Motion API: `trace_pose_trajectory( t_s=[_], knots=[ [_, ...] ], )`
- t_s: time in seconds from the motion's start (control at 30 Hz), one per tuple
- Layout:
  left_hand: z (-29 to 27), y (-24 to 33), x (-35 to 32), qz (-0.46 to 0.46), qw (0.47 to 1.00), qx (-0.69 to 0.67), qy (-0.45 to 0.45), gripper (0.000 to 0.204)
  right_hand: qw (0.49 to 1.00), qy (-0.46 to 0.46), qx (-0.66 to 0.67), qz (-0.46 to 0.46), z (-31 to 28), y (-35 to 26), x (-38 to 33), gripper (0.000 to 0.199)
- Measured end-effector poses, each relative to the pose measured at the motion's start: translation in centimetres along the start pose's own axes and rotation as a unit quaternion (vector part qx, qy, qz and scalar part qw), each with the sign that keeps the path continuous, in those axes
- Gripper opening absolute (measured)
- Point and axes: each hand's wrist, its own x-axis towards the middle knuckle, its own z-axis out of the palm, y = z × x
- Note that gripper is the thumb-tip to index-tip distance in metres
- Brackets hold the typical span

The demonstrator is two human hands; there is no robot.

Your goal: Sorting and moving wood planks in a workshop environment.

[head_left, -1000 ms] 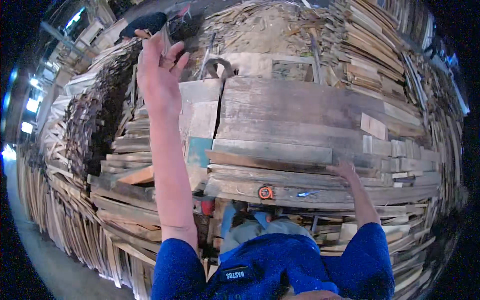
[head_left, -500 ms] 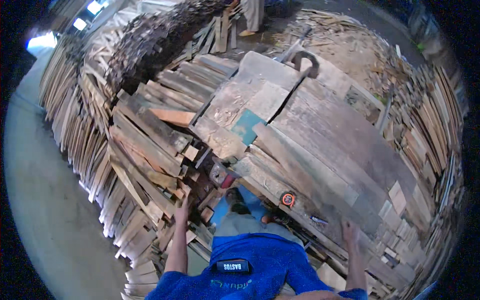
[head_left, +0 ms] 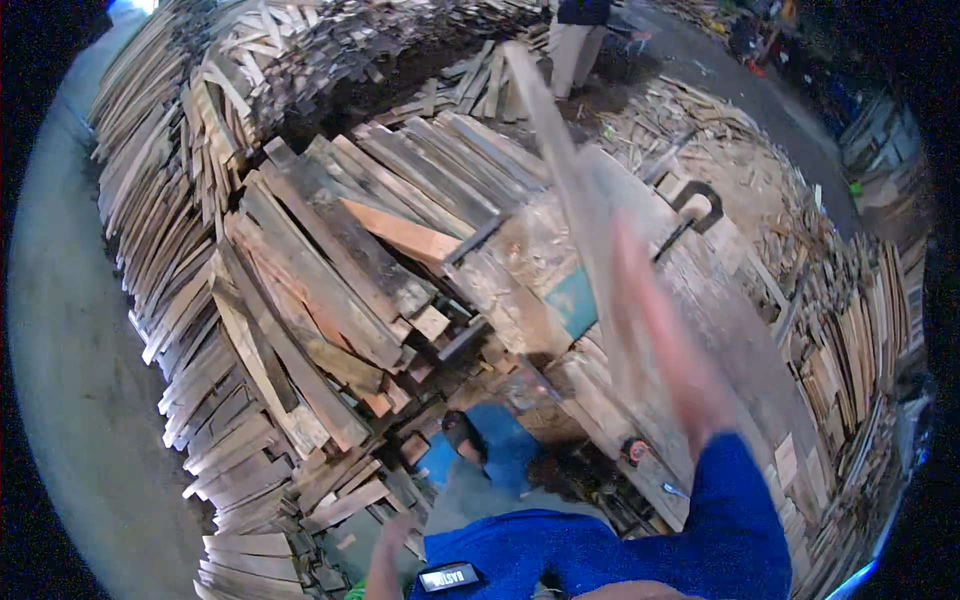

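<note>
A long wooden plank point(head_left: 560, 150) rises at a slant over the workbench, smeared by motion. My right hand point(head_left: 632, 260), also blurred, is raised against the plank's side and grips it; its fingers cannot be made out singly. Under it spreads the wooden workbench top point(head_left: 740, 330), with a blue-green patch point(head_left: 572, 303) on it. A round orange and black tape measure point(head_left: 635, 451) and a small blue pen-like item point(head_left: 674, 490) lie by the near edge. My left hand point(head_left: 397, 530) is low beside my waist, next to short wood pieces; its fingers are blurred.
To the left lies a stack of thick boards point(head_left: 310, 270), with long rows of planks point(head_left: 160, 230) beyond. A dark curved metal piece point(head_left: 700, 203) stands on the bench. A person point(head_left: 578, 50) stands at the far side. More upright boards point(head_left: 860, 320) line the right.
My right hand has swung up and forward from the bench's near edge, now with the plank. My left hand has dropped back from the board stack toward my waist. The view has shifted.
</note>
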Motion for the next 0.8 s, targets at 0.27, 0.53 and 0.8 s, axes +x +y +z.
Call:
trace_pose_trajectory(
  t_s=[0.27, 0.53, 0.8],
  knots=[
    [-9.6, 8.3, 10.1, -0.132, 0.921, -0.259, 0.261, 0.046, 0.925, -0.056, 0.182, -0.33, 12.8, -27.8, 14.5, 0.044],
    [-4.1, -13.2, 13.7, -0.032, 0.994, 0.081, 0.067, 0.033, 0.901, -0.136, -0.411, -0.019, 15.7, 1.0, -5.6, 0.037],
    [-13.2, -7.1, 19.8, -0.279, 0.881, -0.16, 0.345, 0.059, 0.778, -0.119, -0.615, 0.055, 15.0, 12.5, -15.2, 0.06]
  ],
)
